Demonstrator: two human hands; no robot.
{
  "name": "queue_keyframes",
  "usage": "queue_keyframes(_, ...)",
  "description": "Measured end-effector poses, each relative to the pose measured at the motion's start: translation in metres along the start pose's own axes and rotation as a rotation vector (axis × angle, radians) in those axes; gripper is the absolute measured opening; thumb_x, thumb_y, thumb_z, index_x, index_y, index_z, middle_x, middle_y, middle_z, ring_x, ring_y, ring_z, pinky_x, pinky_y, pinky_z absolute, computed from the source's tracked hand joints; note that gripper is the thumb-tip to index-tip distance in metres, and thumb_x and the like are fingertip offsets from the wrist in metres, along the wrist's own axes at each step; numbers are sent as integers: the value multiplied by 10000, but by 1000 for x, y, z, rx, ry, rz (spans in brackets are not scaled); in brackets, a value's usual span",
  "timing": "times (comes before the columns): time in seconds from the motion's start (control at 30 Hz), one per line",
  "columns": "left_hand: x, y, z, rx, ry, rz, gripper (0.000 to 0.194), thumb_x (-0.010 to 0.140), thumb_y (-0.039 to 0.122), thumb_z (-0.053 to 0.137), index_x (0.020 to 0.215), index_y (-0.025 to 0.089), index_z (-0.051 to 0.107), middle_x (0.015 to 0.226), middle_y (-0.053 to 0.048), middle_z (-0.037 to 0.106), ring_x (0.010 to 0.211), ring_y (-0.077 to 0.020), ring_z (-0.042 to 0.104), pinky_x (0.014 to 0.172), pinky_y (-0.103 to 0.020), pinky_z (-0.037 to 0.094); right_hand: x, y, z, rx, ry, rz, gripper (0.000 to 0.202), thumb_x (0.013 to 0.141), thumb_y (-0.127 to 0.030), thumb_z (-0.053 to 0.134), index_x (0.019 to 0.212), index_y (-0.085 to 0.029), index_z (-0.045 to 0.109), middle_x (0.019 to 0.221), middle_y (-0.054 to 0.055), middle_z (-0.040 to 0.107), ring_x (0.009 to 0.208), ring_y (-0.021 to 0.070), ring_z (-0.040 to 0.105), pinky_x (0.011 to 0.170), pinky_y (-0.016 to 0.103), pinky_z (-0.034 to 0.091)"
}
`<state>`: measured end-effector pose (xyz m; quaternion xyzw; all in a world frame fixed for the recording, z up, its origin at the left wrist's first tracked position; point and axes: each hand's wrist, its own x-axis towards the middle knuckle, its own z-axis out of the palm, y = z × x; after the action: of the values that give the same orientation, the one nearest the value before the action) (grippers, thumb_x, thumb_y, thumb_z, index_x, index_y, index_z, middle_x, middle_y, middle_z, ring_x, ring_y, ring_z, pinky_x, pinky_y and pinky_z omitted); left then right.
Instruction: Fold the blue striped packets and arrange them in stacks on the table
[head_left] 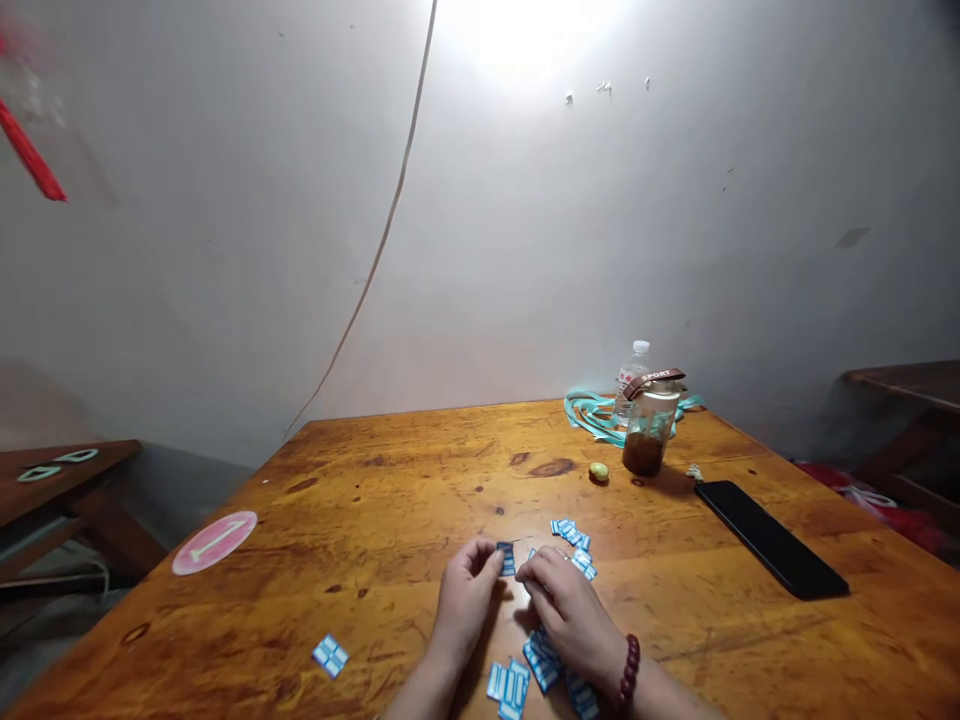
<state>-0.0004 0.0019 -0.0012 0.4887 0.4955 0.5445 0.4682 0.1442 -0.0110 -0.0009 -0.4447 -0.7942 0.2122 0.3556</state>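
On the wooden table (pixel 390 500), my left hand (pixel 466 590) pinches a small blue-and-white piece (pixel 507 558) between thumb and fingertips. Close to its right, my right hand (pixel 566 605), with a dark red bead bracelet at the wrist, has its fingers bent together; what lies under its fingertips is hidden. Blue-and-white pieces (pixel 571 533) lie scattered beyond the right hand, and more (pixel 541 660) are partly covered beneath it. Another group (pixel 510 688) sits between my forearms. One flat blue-and-white piece (pixel 330 655) rests apart on the left.
A black phone (pixel 771 538) lies at the right. Behind it stand a jar of brown liquid (pixel 646 440) and a plastic bottle (pixel 636 385), with turquoise straps (pixel 589 412) around them. A small yellowish object (pixel 598 472) sits nearby. A pink oval sticker (pixel 214 543) marks the left edge.
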Motion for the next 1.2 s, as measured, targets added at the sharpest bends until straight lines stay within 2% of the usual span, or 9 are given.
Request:
queue_keyframes(0.1,-5,3,7,-41,-79,-4,133,665,277,599,632,151,570,601,19,565,580,-106,505,568,-203,403,0,-1,-4,84,16,-9,169,816,-139,374,810,-219,523,794,20,535,765,149,487,659,253,355)
queue_keyframes(0.33,-9,1,12,-75,-245,-72,144,659,274,616,615,137,611,573,4,601,550,-107,513,545,-201,384,-2,6,-8,124,33,158,246,727,-132,465,956,-217,440,807,6,566,714,145,512,635,241,363)
queue_keyframes(0.5,-11,-2,10,-43,-301,-86,157,663,279,615,638,126,636,577,-7,612,536,-105,509,532,-202,378,-4,5,-11,89,11,139,260,725,-147,467,973,-219,440,820,9,568,695,142,508,623,238,361)
queue_keyframes(0.67,-11,-3,10,-32,-263,-122,180,634,294,638,591,124,599,525,7,575,490,-94,484,488,-196,360,-5,2,-10,80,-2,115,262,700,-162,517,950,-218,465,775,2,556,692,147,499,612,235,358)
queue_keyframes(0.83,-6,-5,9,-93,-179,-181,215,614,318,653,579,125,566,487,31,525,437,-67,435,443,-179,334,-1,4,-7,229,88,111,60,780,-184,434,799,-194,490,702,-10,528,647,122,484,593,221,363)
queue_keyframes(0.93,-4,-9,7,-127,-151,-232,230,622,335,645,609,120,565,487,36,510,407,-48,398,406,-162,293,1,5,-8,258,141,116,121,793,-172,406,708,-184,492,685,-6,519,664,126,481,605,224,367)
queue_keyframes(1.03,-3,-11,6,-131,-134,-250,247,618,352,647,621,119,564,481,37,504,393,-45,389,390,-160,273,2,6,-8,265,126,113,146,790,-187,413,678,-179,507,676,-2,522,666,131,484,613,231,374)
queue_keyframes(1.13,-5,-8,8,-107,-166,-241,264,596,359,663,586,116,562,462,33,504,398,-57,414,406,-171,300,0,7,-7,312,80,134,89,771,-185,438,791,-188,524,636,-21,503,609,121,477,570,220,379)
queue_keyframes(1.2,-6,-6,9,-92,-183,-240,272,576,361,678,564,115,560,448,33,504,397,-60,421,413,-175,309,0,8,-6,353,70,171,152,757,-178,450,900,-197,500,605,-40,475,561,111,462,519,207,370)
